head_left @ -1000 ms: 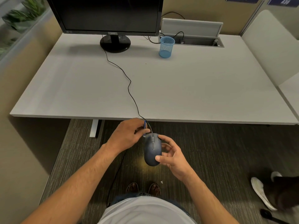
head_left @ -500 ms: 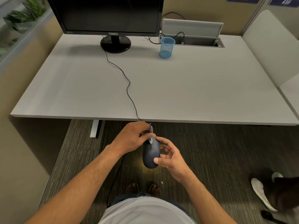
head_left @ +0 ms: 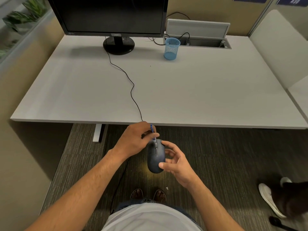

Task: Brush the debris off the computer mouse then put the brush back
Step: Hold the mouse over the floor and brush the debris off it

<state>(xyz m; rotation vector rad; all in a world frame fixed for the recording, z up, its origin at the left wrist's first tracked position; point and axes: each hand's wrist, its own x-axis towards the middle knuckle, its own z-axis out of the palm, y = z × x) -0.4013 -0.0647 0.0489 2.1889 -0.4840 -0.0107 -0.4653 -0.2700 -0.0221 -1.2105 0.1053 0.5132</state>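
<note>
A dark blue computer mouse (head_left: 155, 161) hangs in the air in front of the desk edge, held by my right hand (head_left: 176, 162) between thumb and fingers along its right side. My left hand (head_left: 135, 140) pinches a small blue brush (head_left: 152, 131), whose tip touches the mouse's front end by the scroll wheel. Most of the brush is hidden by my fingers. The mouse's black cable (head_left: 131, 90) runs up over the white desk (head_left: 200, 90) toward the monitor. A blue mesh cup (head_left: 172, 49) stands at the back of the desk.
A black monitor (head_left: 113, 15) stands at the back left of the desk. An open cable tray (head_left: 205, 42) with its raised lid lies behind the cup. Another person's white shoe (head_left: 268, 197) is on the carpet at lower right. A white partition (head_left: 280, 47) borders the right.
The brush tip in my left hand has shifted slightly along the front of the mouse near the scroll wheel. My right hand still holds the mouse in about the same place.
</note>
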